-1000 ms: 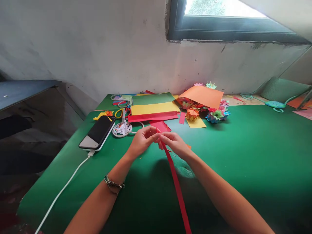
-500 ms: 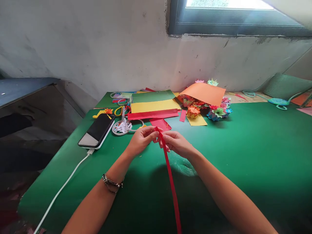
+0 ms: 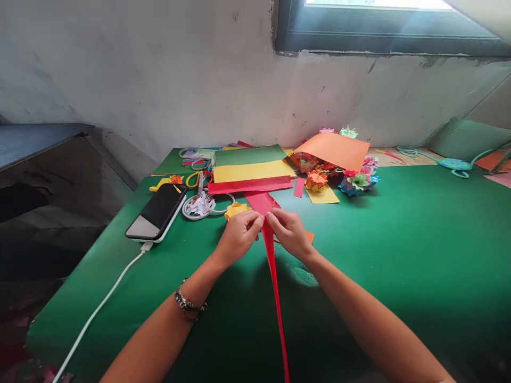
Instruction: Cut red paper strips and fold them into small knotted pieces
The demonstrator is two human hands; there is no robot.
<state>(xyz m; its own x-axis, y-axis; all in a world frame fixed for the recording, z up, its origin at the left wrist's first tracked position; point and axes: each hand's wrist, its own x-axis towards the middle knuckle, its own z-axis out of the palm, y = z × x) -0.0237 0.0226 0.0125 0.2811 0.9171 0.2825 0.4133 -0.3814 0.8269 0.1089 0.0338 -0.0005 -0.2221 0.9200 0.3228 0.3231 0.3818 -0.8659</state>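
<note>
The left hand (image 3: 240, 232) and right hand (image 3: 290, 232) are pinching the upper end of a red strip (image 3: 270, 252), apparently shaping or spreading it there; the next move probably calls for a firm, even pinch. Both forearms are slanting inward above the green table (image 3: 403, 239), the strip is hanging between them, and a yellow paper piece (image 3: 236, 210) is sitting just beyond the left fingers.

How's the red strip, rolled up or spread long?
Spread long: the red strip runs from the left hand and right hand to the picture's bottom edge.
</note>
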